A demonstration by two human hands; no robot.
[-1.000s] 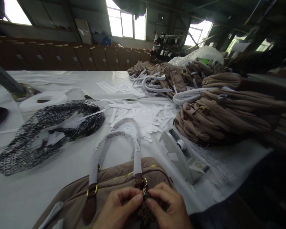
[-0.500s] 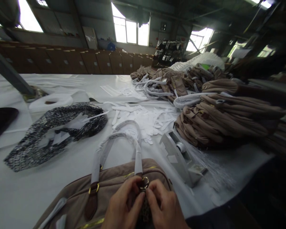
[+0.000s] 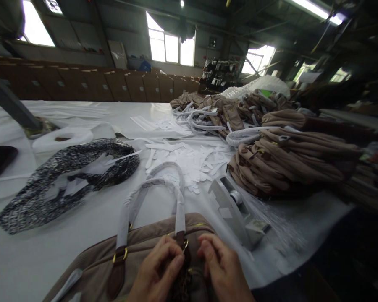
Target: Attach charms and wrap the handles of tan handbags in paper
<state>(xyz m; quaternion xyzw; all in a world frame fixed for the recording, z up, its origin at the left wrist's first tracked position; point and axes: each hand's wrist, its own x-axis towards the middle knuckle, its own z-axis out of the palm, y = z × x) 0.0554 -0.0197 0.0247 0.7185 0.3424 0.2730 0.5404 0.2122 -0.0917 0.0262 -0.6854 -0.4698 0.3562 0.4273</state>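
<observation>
A tan handbag lies in front of me, its two handles wrapped in white and standing up. At the base of the right-hand handle hangs a gold ring with a dark chain-like piece below it. My left hand is closed in a pinch right beside the ring and chain; what is between its fingertips is hidden. To the right of the ring, apart from it, my right hand has its fingers curled together over the bag, with nothing seen in them.
A grey tape dispenser-like device sits right of the bag. Tan bags are heaped behind it. White paper strips lie scattered mid-table. At left are a black-and-white patterned bag and a white roll.
My right hand has drawn away from the ring to the right. My left hand has shifted slightly left and stays by the ring. The view has tilted slightly.
</observation>
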